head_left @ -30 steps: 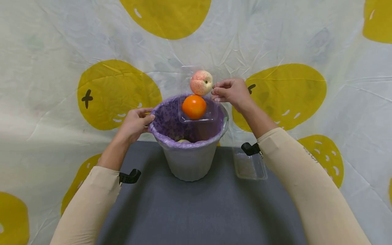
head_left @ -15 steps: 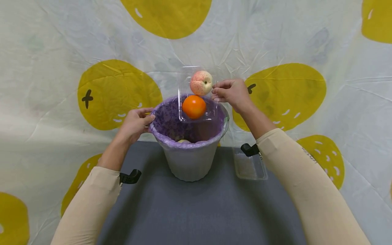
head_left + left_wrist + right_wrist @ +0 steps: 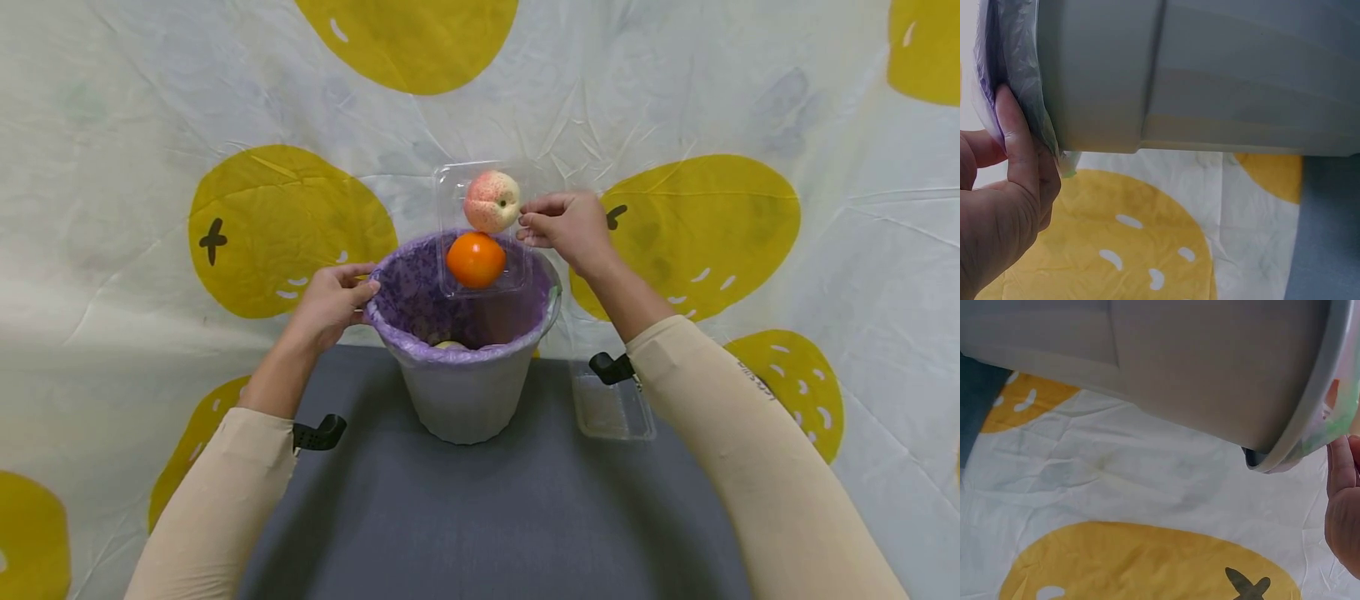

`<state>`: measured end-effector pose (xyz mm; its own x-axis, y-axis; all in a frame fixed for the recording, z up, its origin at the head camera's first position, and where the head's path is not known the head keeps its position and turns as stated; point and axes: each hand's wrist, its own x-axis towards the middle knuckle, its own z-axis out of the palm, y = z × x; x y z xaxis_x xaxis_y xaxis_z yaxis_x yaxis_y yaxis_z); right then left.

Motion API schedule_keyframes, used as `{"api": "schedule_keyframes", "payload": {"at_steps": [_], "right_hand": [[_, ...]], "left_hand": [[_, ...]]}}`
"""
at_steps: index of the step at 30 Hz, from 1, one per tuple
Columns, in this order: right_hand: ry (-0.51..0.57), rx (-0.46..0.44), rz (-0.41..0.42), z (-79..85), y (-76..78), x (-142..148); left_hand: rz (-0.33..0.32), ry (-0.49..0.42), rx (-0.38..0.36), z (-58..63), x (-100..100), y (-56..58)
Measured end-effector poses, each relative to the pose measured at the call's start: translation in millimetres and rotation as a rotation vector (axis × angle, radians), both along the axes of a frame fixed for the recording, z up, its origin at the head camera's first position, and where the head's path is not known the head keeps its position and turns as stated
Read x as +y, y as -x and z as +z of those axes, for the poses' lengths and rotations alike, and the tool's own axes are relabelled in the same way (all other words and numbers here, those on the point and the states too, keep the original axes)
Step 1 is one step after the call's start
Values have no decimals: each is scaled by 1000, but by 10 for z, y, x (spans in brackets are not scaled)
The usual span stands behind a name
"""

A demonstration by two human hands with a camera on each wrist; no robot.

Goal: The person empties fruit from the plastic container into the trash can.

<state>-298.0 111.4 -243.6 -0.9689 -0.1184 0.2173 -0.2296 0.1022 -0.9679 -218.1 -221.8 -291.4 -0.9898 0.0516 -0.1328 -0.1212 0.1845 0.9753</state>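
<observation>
In the head view, my left hand (image 3: 330,308) grips the left rim of a pale bucket (image 3: 465,400) lined with a purple plastic bag (image 3: 408,287). The left wrist view shows those fingers pinching the bag-covered rim. Above the bucket's mouth, my right hand (image 3: 570,229) pinches the right side of a clear plastic box (image 3: 517,282). A pink and cream peach (image 3: 491,202) sits in it, over a shiny orange-coloured round fruit (image 3: 476,260). Down inside the bucket shows the top of a pale yellowish round thing (image 3: 450,345), mostly hidden.
A second clear plastic box (image 3: 611,408) lies on the dark grey table (image 3: 480,517), right of the bucket. Behind everything hangs a whitish cloth (image 3: 105,208) with large yellow fruit prints. Black wrist cameras (image 3: 321,432) sit on both sleeves.
The clear box has tilted slightly, its top left corner shifting a little left, and the fruits have risen very slightly with it. My left hand and the bucket stay in place.
</observation>
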Motion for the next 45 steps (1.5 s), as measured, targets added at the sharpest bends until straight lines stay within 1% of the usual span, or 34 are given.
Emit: {"api": "schedule_keyframes", "payload": {"at_steps": [6,14,23,28,34,39,42,45], "right_hand": [[-41,14,-30,-4,-20,-12],[-24,23,-54,-1,-18,-40],[-55,48,-74,-27,-27,-40],[-53,65,-78,-27,-31,-41],[-64,100,-103,-34,-29,-54],[-132,158,-145,-56,-31,-56],[-100,151,-133,-53,-33,-65],[-56,120,-110,-34,-36,-72]], "left_hand": [[9,6,2,5,14,-11],[11,6,4,7,14,-4],[3,4,-3,1,11,0],[4,0,3,-13,6,3],[3,-9,11,-25,9,11],[-2,-10,8,-14,4,0],[-3,-10,6,-4,5,-6],[-1,-14,4,-4,6,-7]]}}
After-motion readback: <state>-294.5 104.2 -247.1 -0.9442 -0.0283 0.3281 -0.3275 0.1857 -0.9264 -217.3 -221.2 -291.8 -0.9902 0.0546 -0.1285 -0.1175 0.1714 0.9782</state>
